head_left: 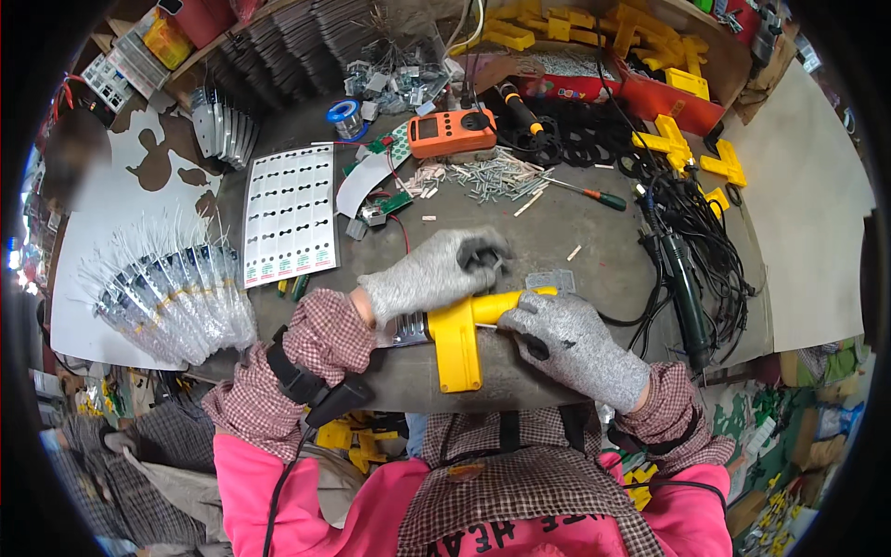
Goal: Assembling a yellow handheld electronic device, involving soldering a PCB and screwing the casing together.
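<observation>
A yellow plastic tool housing (457, 348) lies at the table's front edge, with a barrel running to the right and a ribbed metal piece (408, 329) at its left end. My right hand (577, 345), in a grey glove, is closed around the right end of the barrel. Above the housing is my left hand (432, 271), also gloved, its fingers curled into a pinch. Whatever those fingertips hold is too small to name. A small clear plastic piece (551, 279) rests just beyond the barrel.
A pile of screws (487, 176) lies beyond my hands, near an orange multimeter (452, 133) and a screwdriver (594, 193). A soldering iron (682, 288) with black cables is at right. Bagged wired parts (181, 297) and a sticker sheet (290, 213) are at left.
</observation>
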`<state>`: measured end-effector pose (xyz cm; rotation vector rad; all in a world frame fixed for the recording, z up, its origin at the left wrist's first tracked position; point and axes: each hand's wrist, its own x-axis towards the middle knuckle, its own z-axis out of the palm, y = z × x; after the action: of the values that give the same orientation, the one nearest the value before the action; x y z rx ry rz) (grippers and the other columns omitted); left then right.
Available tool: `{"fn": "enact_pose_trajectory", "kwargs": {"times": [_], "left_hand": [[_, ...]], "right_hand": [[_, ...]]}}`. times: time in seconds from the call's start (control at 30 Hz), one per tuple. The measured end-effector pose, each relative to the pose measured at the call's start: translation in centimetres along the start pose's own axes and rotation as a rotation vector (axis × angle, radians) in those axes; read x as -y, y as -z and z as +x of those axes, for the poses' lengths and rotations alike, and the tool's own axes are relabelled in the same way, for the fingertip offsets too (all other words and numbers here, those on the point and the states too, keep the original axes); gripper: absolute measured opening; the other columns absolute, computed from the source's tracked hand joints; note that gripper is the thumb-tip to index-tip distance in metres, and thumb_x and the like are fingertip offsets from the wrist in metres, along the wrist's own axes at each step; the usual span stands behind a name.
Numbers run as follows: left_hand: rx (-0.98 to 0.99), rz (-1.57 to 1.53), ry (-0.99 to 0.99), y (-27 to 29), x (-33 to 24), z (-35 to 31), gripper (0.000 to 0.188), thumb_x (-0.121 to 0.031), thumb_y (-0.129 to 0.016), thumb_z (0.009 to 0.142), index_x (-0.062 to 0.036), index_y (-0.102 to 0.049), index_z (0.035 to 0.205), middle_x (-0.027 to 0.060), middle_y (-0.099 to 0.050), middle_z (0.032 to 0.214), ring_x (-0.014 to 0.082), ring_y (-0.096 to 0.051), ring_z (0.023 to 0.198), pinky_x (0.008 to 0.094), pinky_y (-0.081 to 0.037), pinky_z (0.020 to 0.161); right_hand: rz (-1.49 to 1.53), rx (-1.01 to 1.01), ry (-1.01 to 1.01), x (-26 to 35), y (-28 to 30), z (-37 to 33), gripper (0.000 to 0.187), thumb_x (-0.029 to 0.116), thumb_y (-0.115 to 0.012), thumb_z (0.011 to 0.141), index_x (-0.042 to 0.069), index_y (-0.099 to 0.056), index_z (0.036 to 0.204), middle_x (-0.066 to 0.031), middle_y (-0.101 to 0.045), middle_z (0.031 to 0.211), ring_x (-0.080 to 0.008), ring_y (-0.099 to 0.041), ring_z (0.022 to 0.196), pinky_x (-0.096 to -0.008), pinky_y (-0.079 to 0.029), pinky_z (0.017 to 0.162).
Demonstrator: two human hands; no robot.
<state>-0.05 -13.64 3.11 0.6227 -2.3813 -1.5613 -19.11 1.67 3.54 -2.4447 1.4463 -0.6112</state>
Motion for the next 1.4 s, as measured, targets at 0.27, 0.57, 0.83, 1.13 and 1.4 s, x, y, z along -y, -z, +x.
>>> {"fn": "enact_pose_trajectory", "kwargs": {"times": [0.27,0.57,0.83,1.13,1.4], "left_hand": [[-0.167,0.633,-0.312,-2.2,0.5,-3.3,0.015,-0.016,-0.063,0.077,-0.0073,-0.065,0.088,0.0131,-0.062,0.091,0.0365,-0.061,0.086,0.0447,-0.05,0.079],[-0.381,0.524,-0.332,-2.9,1.8,-3.5,0.021,-0.023,-0.058,0.092,-0.004,-0.068,0.09,0.0168,-0.066,0.103,0.0405,-0.061,0.096,0.0473,-0.049,0.085],[-0.255,0.639,-0.123,-3.2,-0.4,-5.5,0.051,-0.046,-0.065,0.091,-0.0065,-0.065,0.122,0.0177,-0.063,0.113,0.0379,-0.06,0.105,0.0485,-0.049,0.095],[-0.288,0.709,0.024,-3.9,-0.8,-6.4,0.05,-0.045,-0.065,0.088,-0.0113,-0.064,0.125,0.0142,-0.063,0.105,0.0348,-0.061,0.103,0.0469,-0.051,0.09],[-0.182,0.624,-0.098,-5.1,-1.7,-4.5,0.042,-0.035,-0.067,0.083,-0.0088,-0.067,0.115,0.0139,-0.064,0.101,0.0354,-0.062,0.096,0.0457,-0.053,0.083]], "right_hand": [[0.013,-0.003,0.023,1.0,-1.1,-0.2,0.04,0.013,-0.066,0.082,0.002,-0.061,0.12,-0.0176,-0.066,0.105,-0.0324,-0.067,0.097,-0.0427,-0.055,0.083],[-0.039,0.141,-0.055,3.1,0.3,2.3,0.03,0.008,-0.062,0.085,0.004,-0.059,0.115,-0.0148,-0.061,0.106,-0.0329,-0.064,0.098,-0.0418,-0.053,0.083],[-0.103,-0.199,-0.331,-5.6,4.8,1.3,0.033,0.005,-0.068,0.081,0.009,-0.061,0.113,-0.0162,-0.059,0.109,-0.0387,-0.059,0.104,-0.0434,-0.05,0.09],[-0.14,-0.246,-0.172,-14.2,2.1,6.2,0.026,0.015,-0.067,0.088,0.007,-0.063,0.113,-0.0186,-0.066,0.107,-0.0359,-0.064,0.1,-0.0384,-0.052,0.088],[0.162,0.181,-0.467,-10.2,4.3,4.2,0.035,0.032,-0.062,0.092,0.006,-0.067,0.115,-0.0202,-0.067,0.113,-0.0356,-0.064,0.102,-0.0417,-0.05,0.093]]}}
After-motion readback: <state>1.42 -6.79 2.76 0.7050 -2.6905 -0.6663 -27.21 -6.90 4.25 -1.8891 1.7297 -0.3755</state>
